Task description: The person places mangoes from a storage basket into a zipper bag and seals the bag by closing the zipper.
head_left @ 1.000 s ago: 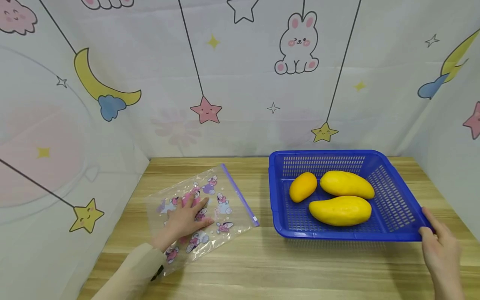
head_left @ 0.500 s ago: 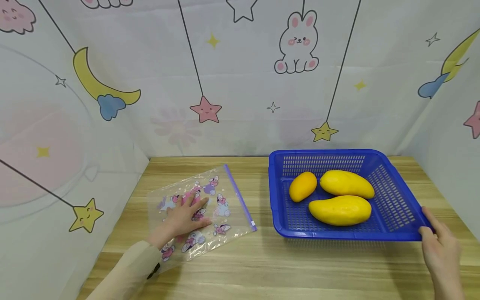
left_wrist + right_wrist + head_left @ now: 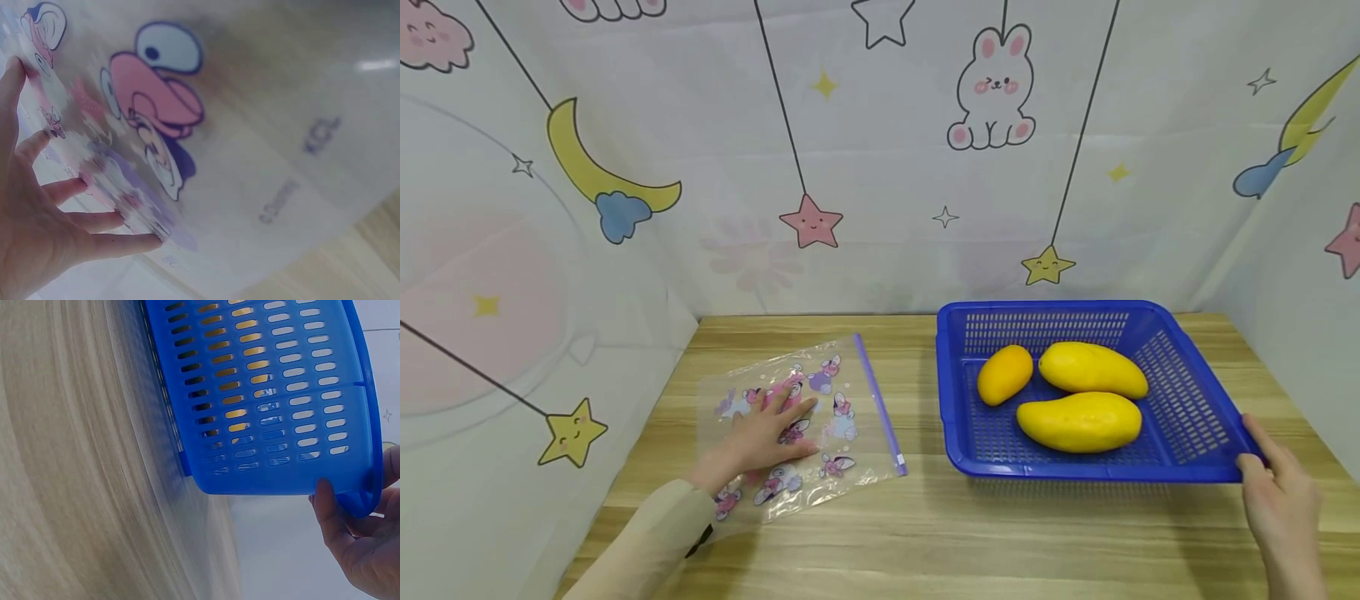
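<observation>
One bag [image 3: 841,423] lies beneath the left grip [image 3: 765,439].

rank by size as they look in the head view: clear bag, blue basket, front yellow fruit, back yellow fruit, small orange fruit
1. blue basket
2. clear bag
3. front yellow fruit and back yellow fruit, too alike to rank; the front one is nearer the camera
4. small orange fruit

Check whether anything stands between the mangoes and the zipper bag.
Yes: the left wall of the blue basket rises between the mangoes and the zipper bag. Beyond it, nothing visible stands on the tabletop before the bag's purple zip strip; whether that strip is open, I can't tell. The left hand rests on the bag.
</observation>
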Available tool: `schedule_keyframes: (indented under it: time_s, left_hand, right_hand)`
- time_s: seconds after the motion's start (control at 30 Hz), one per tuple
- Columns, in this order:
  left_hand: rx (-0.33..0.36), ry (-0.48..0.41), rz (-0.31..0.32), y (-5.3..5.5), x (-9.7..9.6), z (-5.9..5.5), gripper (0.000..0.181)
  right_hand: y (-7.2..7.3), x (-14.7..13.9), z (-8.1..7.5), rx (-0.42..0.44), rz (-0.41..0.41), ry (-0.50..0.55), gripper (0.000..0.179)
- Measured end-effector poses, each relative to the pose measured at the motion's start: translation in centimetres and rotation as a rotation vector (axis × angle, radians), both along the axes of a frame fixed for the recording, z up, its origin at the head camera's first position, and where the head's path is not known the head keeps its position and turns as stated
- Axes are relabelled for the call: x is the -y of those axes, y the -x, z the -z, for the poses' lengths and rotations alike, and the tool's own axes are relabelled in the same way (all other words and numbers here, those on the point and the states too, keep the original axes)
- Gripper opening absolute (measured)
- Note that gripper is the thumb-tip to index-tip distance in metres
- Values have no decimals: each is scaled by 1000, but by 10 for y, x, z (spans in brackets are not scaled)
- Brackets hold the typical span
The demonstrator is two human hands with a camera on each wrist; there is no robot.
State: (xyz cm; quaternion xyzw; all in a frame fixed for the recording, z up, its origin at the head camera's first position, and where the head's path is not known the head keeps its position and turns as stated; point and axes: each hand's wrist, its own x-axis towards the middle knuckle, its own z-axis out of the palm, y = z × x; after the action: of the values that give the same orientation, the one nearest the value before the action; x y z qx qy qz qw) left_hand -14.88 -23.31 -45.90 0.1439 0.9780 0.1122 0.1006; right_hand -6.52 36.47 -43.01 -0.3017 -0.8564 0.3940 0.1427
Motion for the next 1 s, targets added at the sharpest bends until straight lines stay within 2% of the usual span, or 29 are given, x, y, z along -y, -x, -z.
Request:
schedule_keyframes:
  time_s: [0.73,1.0]
  left_hand:
    - [54,7,80,6,10,-4,77]
    - [91,24,78,8,14,-5,77]
  right_hand:
    - [-1,0,0,-3,-40,18,54]
    - [-2,-1,2,-11,-45,3,53]
